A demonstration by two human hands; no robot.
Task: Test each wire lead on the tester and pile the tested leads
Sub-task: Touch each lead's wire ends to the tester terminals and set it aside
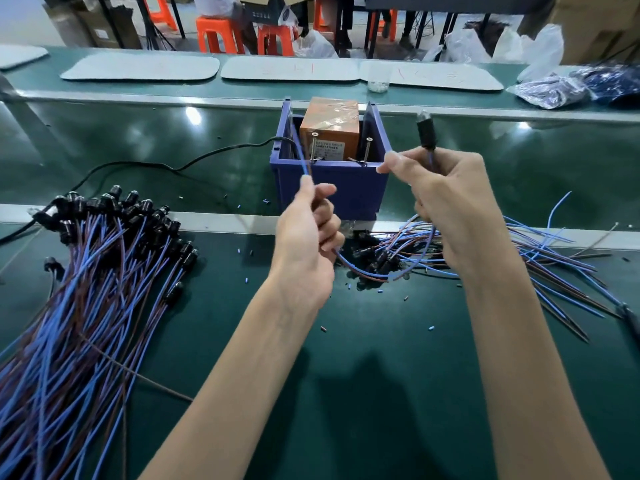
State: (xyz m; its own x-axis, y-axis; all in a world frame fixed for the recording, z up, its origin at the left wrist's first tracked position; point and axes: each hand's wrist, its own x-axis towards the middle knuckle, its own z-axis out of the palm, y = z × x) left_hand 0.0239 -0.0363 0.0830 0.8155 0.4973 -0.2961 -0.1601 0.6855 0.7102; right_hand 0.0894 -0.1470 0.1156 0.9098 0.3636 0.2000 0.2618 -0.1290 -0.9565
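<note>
left hand pinches the blue end of a wire lead at the tester's front rim | right hand grips the same lead under its raised black cap | blue box tester, mid-worktop, holds an orange unit and two upright screws | bundled leads at left edge, loose leads at right

Your right hand is hiding part of the wire lead below its blurred black cap. The left pile is running off the left and bottom edges. The label on the tester's orange box is showing too small to read.
</note>
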